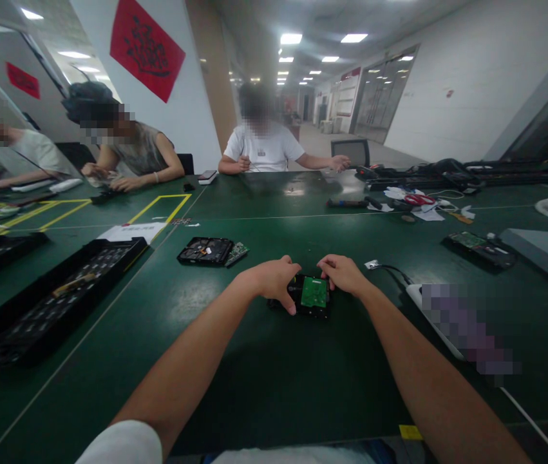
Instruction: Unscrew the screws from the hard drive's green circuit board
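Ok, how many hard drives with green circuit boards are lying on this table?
3. One hard drive between the left hand and right hand; an opened drive further left; a third drive far right. More may be hidden.

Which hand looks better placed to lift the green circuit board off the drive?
Probably the right hand: its fingers sit at the green circuit board edge, while the left hand grips the black drive body.

Green circuit board (313,292), seemingly black drive (302,304), green table (274,374).
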A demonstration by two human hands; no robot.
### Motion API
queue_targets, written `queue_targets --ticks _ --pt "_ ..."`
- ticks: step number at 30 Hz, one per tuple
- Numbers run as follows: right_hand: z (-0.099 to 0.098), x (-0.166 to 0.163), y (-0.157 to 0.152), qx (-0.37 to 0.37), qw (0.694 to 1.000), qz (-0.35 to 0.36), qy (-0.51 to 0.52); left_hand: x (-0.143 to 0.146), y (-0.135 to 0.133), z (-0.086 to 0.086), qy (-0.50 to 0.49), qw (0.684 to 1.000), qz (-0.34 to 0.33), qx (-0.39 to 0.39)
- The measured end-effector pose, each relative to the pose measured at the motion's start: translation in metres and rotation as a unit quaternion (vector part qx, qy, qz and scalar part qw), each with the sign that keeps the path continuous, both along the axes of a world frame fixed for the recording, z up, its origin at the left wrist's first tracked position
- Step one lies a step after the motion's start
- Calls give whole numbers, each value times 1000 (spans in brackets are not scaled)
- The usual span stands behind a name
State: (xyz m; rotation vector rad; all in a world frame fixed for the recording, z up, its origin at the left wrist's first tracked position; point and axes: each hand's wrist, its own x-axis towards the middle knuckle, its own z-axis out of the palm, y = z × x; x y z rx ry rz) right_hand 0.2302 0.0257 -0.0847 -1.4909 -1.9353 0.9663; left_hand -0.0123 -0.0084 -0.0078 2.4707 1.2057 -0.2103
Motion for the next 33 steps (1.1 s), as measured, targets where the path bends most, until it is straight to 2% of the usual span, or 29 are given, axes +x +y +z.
queue_targets --ticks 4,13,16,19,22,24,27,29,31,33 --pt "-2 0 -1 -19 1000 -12 19 5 -2 -3 22 1000 -12 -1" --pt "-7 -5 1 -25 996 4 84 3 -3 -3 58 998 15 21" --pt "-5 -7 -1 -21 996 17 84 -5 0 1 18 999 27 17" --pt "-2 -6 -2 -15 998 33 54 -14 4 13 -84 995 18 57" --pt "0 -4 -3 -4 998 58 28 -20 6 25 -197 973 44 108" --pt "1 -3 -3 0 997 76 22 -23 6 30 -269 953 81 114" --pt "2 -3 -4 -7 995 93 25 -25 8 30 -372 921 104 38" --pt "4 -4 -5 -17 994 105 29 -25 9 28 -453 885 112 -1" --pt "5 -4 -6 -23 992 116 34 -23 12 24 -523 844 118 -17" --pt "7 -4 -6 -22 992 120 34 -21 14 21 -562 818 120 -13"
